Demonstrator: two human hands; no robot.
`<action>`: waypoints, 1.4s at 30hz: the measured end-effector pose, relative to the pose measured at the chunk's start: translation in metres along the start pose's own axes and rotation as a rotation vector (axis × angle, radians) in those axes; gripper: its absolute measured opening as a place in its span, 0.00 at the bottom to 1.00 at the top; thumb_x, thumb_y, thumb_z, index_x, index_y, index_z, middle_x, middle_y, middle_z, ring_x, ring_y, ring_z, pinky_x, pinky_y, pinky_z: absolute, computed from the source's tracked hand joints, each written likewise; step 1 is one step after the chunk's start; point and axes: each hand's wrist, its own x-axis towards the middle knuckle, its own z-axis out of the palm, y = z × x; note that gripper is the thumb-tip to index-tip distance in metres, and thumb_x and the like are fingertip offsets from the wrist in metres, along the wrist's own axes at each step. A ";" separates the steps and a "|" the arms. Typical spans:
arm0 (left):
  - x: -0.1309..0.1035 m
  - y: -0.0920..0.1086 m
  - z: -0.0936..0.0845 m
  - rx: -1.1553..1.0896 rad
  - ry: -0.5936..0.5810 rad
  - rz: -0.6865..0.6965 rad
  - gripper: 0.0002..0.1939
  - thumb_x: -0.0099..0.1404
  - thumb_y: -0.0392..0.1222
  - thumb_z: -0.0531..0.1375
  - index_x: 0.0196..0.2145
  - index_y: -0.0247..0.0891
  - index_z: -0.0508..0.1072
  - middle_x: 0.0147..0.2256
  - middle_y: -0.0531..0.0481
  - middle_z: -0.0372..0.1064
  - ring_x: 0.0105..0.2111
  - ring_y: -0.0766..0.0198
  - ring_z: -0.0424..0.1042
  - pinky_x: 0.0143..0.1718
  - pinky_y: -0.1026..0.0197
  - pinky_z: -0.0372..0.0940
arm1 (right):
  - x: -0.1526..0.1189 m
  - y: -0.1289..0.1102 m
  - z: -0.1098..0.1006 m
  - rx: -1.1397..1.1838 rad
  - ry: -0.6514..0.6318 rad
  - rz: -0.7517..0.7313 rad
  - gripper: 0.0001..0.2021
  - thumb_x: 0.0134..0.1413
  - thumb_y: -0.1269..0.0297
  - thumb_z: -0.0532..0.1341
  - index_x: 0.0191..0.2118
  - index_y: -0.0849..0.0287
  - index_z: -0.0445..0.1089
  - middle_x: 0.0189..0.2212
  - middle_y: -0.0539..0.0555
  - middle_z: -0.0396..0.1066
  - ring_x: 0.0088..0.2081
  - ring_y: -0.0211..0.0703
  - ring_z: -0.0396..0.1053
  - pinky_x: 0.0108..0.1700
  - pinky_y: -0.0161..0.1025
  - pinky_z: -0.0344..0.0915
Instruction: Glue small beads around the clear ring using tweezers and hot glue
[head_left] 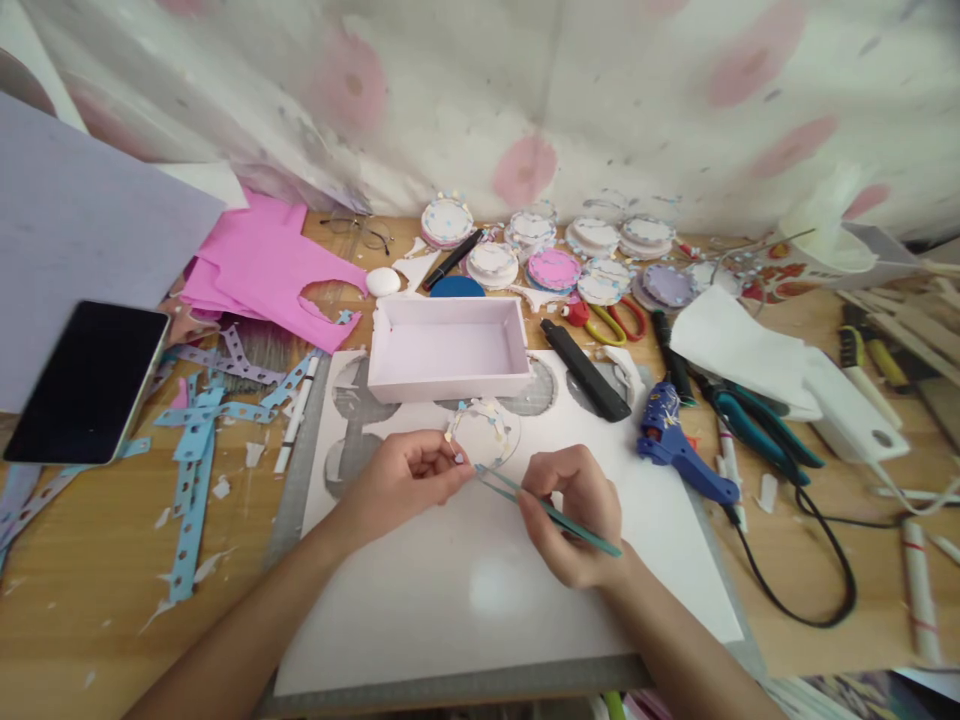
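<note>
My left hand point(412, 470) pinches the lower left edge of a clear ring decorated with small pale pieces point(484, 430). A tiny lilac heart point(459, 458) shows at its fingertips. Green tweezers point(566, 522) are held in my right hand point(574, 510), their tips meeting a small blue piece point(480, 468) beside the left fingertips. Both hands are above a white sheet point(465, 600). Just beyond the ring sits a pale pink open box point(450, 385).
A black phone point(86, 380), pink sheets point(270, 270) and punched blue strips point(195, 470) lie left. Decorated discs point(555, 270) line the back. A black cutter point(585, 370), blue glue gun point(682, 450) and teal pliers point(765, 430) are at right.
</note>
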 end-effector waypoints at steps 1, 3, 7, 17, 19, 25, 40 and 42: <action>0.000 0.000 0.000 -0.001 0.000 -0.003 0.10 0.57 0.46 0.63 0.30 0.35 0.71 0.18 0.59 0.61 0.19 0.73 0.59 0.18 0.70 0.51 | 0.000 0.000 0.000 -0.016 -0.006 -0.015 0.13 0.49 0.78 0.57 0.35 0.53 0.54 0.20 0.43 0.55 0.18 0.34 0.53 0.20 0.34 0.50; 0.000 0.000 0.000 -0.007 0.001 -0.004 0.09 0.58 0.45 0.63 0.30 0.35 0.71 0.18 0.60 0.60 0.18 0.74 0.57 0.18 0.71 0.50 | 0.000 0.002 -0.001 -0.046 -0.013 -0.060 0.14 0.47 0.78 0.57 0.35 0.53 0.55 0.21 0.43 0.56 0.18 0.34 0.53 0.21 0.35 0.50; 0.000 0.001 -0.001 -0.010 -0.013 0.006 0.09 0.58 0.44 0.63 0.30 0.35 0.71 0.17 0.61 0.59 0.17 0.75 0.55 0.18 0.71 0.50 | 0.001 0.004 0.001 -0.048 -0.023 -0.178 0.15 0.44 0.79 0.58 0.35 0.53 0.55 0.21 0.44 0.56 0.19 0.35 0.52 0.22 0.36 0.51; 0.000 0.001 -0.005 0.024 -0.040 -0.008 0.09 0.60 0.44 0.62 0.33 0.35 0.73 0.17 0.61 0.60 0.17 0.75 0.56 0.18 0.71 0.52 | 0.003 0.004 0.001 -0.062 -0.033 -0.233 0.16 0.43 0.80 0.57 0.34 0.53 0.54 0.20 0.43 0.53 0.19 0.35 0.49 0.23 0.36 0.48; 0.000 0.001 -0.005 0.017 -0.037 -0.013 0.09 0.60 0.45 0.62 0.33 0.35 0.73 0.17 0.61 0.60 0.17 0.75 0.56 0.17 0.71 0.51 | 0.003 0.004 0.001 -0.068 -0.040 -0.237 0.15 0.44 0.80 0.57 0.34 0.53 0.54 0.20 0.43 0.53 0.19 0.35 0.48 0.23 0.36 0.48; 0.001 0.000 -0.005 0.020 -0.041 -0.004 0.10 0.61 0.46 0.61 0.33 0.36 0.73 0.17 0.59 0.62 0.17 0.74 0.56 0.17 0.71 0.51 | 0.003 0.007 0.002 -0.070 -0.046 -0.261 0.16 0.44 0.80 0.56 0.35 0.53 0.54 0.20 0.43 0.53 0.20 0.35 0.47 0.24 0.37 0.48; 0.001 -0.001 -0.004 0.021 -0.074 0.000 0.10 0.60 0.46 0.62 0.29 0.35 0.72 0.16 0.59 0.61 0.17 0.74 0.54 0.18 0.70 0.50 | 0.003 0.007 0.001 -0.200 -0.082 -0.382 0.16 0.42 0.80 0.55 0.35 0.53 0.55 0.19 0.43 0.56 0.19 0.36 0.51 0.23 0.37 0.48; 0.001 -0.002 -0.004 0.010 -0.065 -0.008 0.10 0.60 0.46 0.62 0.29 0.36 0.72 0.16 0.59 0.61 0.17 0.74 0.55 0.18 0.70 0.50 | 0.003 0.006 0.001 -0.225 -0.099 -0.405 0.17 0.41 0.80 0.55 0.35 0.53 0.55 0.19 0.43 0.57 0.18 0.37 0.51 0.23 0.37 0.47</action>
